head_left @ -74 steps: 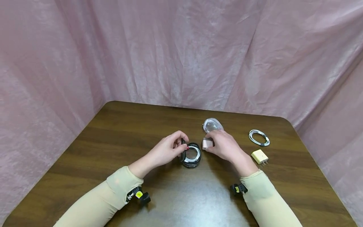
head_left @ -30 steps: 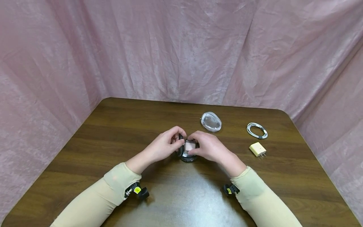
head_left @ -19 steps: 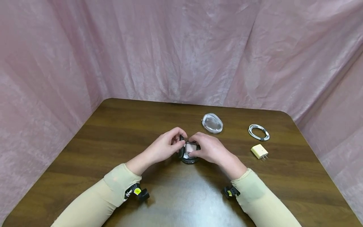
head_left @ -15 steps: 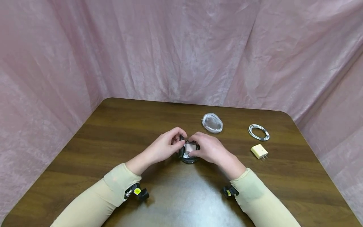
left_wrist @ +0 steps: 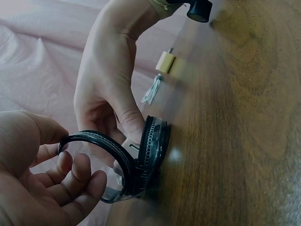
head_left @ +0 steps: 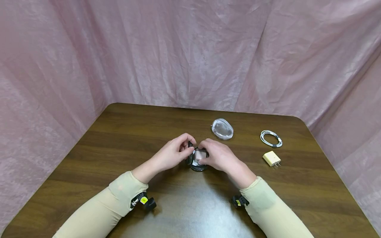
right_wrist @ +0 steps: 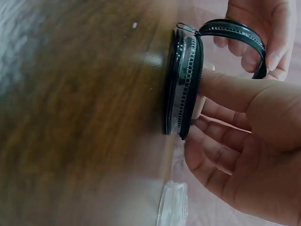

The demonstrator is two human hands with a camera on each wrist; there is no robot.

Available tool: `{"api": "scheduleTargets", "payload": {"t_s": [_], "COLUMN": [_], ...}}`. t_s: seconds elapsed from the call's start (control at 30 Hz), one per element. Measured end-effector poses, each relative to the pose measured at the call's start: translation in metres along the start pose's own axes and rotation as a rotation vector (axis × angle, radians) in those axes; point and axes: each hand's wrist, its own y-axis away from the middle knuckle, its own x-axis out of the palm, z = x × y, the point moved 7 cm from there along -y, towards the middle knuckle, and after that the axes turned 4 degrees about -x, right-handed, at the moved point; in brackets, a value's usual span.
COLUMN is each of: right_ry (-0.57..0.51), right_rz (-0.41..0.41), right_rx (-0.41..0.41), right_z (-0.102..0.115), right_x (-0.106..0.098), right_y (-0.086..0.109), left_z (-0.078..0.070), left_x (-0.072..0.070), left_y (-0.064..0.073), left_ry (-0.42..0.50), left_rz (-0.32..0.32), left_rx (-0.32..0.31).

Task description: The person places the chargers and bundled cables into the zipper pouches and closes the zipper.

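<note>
- The left grip point(head_left: 172, 153) pinches the raised lid point(right_wrist: 237, 29) of a small round case point(right_wrist: 187, 75), holding it at the edge.
- The right grip point(head_left: 221, 155) pinches a pale adapter point(head_left: 200, 155); this adapter sits in the open case, which rests on the table point(head_left: 205, 211) between both grips.
- Beneath the adapter there seems to be a white cable point(head_left: 195, 163), but much of it is hidden.
- Beyond the right grip lies a round clear case point(head_left: 222, 129).
- Farther to the right of this grip are a coiled cable point(head_left: 262, 136) and a yellow adapter point(head_left: 271, 159).
</note>
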Motion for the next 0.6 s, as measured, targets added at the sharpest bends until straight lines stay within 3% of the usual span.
{"api": "scheduleTargets", "payload": {"t_s": [0.33,0.6], "right_ry": [-0.11,-0.086], "right_rz": [0.017,-0.005], "right_rx": [0.042,0.063], "right_z": [-0.009,-0.016], "right_x": [-0.006,-0.013], "right_y": [0.004,0.005], "left_z": [0.004,0.0], "left_x": [0.002,0.003], "left_y": [0.002,0.001], "left_ry": [-0.031,-0.045], "left_rz": [-0.009,-0.006], "left_rx": [-0.016,0.015]}}
